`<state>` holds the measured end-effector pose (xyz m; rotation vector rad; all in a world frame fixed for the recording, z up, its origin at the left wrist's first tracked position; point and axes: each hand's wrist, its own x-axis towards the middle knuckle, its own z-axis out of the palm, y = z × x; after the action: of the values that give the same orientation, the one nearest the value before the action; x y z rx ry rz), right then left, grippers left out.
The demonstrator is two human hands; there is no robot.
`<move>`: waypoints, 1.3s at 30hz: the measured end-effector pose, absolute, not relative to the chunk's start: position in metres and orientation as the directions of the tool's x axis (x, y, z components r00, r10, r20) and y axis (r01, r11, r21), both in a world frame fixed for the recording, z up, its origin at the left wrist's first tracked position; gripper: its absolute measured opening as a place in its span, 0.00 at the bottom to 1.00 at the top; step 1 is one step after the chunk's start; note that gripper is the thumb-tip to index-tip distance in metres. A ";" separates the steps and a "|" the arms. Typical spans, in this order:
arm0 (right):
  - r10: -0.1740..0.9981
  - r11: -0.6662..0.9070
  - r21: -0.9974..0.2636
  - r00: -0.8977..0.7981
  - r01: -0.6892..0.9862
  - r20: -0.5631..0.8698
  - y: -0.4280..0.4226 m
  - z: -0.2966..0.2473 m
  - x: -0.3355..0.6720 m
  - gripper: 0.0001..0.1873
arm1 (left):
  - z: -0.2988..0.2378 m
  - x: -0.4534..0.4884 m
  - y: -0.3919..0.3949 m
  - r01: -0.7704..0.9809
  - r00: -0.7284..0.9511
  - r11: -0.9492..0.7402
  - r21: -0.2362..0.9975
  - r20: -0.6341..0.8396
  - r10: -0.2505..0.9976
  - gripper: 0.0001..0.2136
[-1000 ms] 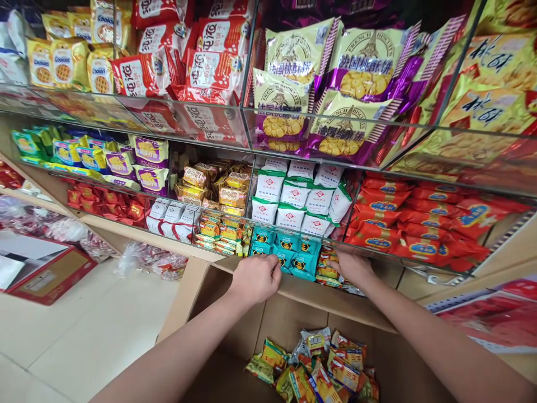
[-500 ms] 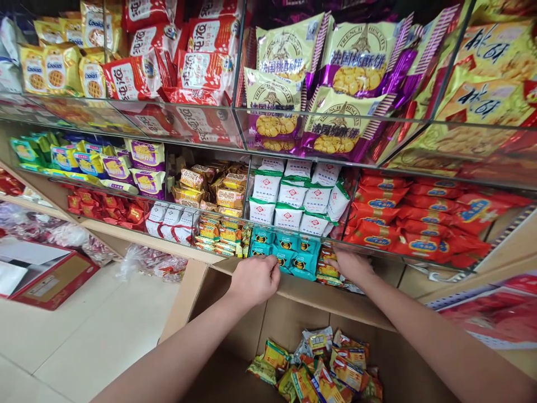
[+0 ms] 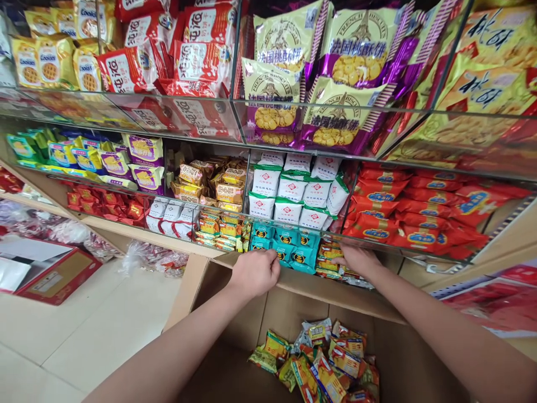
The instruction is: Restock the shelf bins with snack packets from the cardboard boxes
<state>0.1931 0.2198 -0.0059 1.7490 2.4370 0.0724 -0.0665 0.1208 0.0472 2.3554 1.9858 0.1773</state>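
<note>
My left hand is closed in a fist at the far rim of the open cardboard box, its fingers curled over the edge. Just beyond it, teal packets fill a low shelf compartment. To their right, my right hand reaches into the compartment of small yellow-and-orange snack packets. Its fingers are bent against the packets at the right side, and the fingertips are partly hidden. Inside the box lies a loose heap of similar snack packets, with a silvery one at the back.
White-and-green packets stand behind the teal ones. Red packets are stacked to the right. A clear shelf front runs above, below large biscuit bags. A red-edged carton sits on the tiled floor at left.
My right hand has shifted slightly right, showing a little more of the yellow-and-orange packets. My left hand stays at the box rim. The view has moved slightly.
</note>
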 end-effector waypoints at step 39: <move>0.975 -0.176 -0.659 0.038 0.731 -0.218 -0.074 -0.098 0.231 0.14 | -0.119 -0.050 0.056 0.906 0.419 -0.338 0.256 -0.430 0.799 0.14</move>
<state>0.2310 -0.0740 -0.0975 2.4935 2.2001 -1.1582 -0.0502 0.0561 -0.1187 2.2252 1.4465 -0.3149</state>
